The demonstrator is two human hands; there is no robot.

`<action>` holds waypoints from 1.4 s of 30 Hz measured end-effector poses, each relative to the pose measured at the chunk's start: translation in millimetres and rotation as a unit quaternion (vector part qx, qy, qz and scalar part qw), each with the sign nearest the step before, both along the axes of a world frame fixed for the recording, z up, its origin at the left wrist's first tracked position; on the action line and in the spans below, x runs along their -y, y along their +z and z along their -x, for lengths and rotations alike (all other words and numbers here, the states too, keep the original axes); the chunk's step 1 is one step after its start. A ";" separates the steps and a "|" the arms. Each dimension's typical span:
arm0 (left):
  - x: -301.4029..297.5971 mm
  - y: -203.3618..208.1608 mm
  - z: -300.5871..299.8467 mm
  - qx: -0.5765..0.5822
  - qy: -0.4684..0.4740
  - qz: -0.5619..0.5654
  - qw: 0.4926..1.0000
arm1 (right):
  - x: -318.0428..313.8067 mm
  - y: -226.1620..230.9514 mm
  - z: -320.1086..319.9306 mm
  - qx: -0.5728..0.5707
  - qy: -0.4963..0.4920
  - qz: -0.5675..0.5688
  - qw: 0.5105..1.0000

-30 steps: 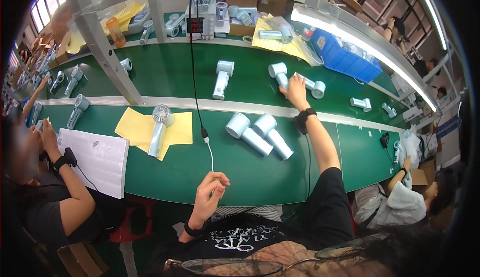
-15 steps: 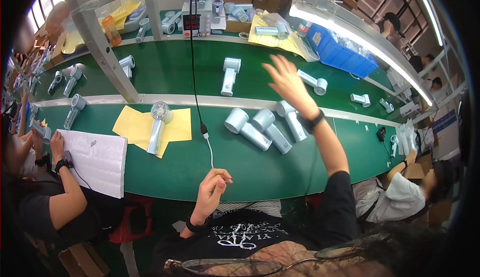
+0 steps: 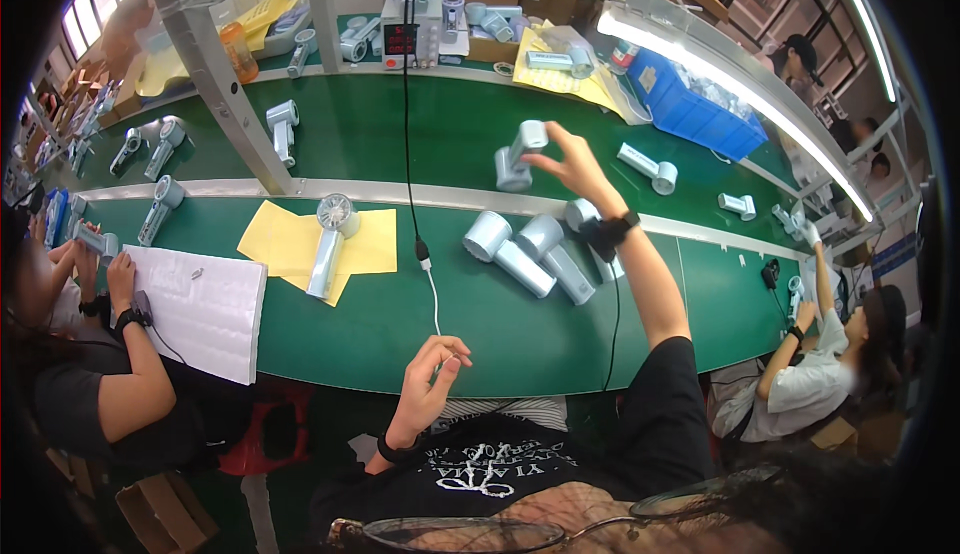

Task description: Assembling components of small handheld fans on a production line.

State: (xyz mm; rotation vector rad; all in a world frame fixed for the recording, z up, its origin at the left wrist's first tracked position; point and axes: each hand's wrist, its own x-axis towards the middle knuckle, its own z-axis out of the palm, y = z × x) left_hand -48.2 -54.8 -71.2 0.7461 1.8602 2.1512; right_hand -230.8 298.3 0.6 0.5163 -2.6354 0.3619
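Observation:
In the air over the green belt, my right hand (image 3: 570,162) grips a pale blue handheld fan (image 3: 514,170) between thumb and fingers; motion slightly blurs the fan. Close to the bench's front edge, my left hand (image 3: 432,379) is closed around the end of a white cable (image 3: 434,304). The cable's plug is hidden in the fingers. Between my hands, several pale blue fans (image 3: 523,266) lie side by side on the green bench. Left of the cable, another fan (image 3: 328,254) rests on yellow paper (image 3: 375,239).
A metal post (image 3: 225,94) rises on the left. A black cord (image 3: 407,114) hangs down to the white cable. More fans (image 3: 650,167) lie on the belt, with a blue bin (image 3: 690,104) behind. Co-workers sit on both sides; a white pad (image 3: 205,314) lies by the left one.
My right hand has taken hold of the fan that lay on the belt and lifted it. My left hand stays closed on the cable end. The view has shifted slightly.

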 end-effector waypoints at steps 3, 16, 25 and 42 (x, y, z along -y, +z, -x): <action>-0.4 9.7 -2.7 0.035 -0.020 0.014 0.999 | 7.0 12.3 -60.2 0.181 0.070 0.409 0.892; -30.9 38.7 -10.2 -0.238 0.045 0.059 0.968 | 94.4 20.9 -217.6 0.240 0.164 0.063 0.955; -27.9 41.2 -18.9 -0.132 -0.030 0.159 0.978 | 89.9 0.3 -219.8 0.260 0.190 0.091 0.942; -22.8 34.5 -13.7 -0.144 -0.013 0.175 0.974 | 82.9 -8.1 -213.2 0.313 0.248 0.144 0.906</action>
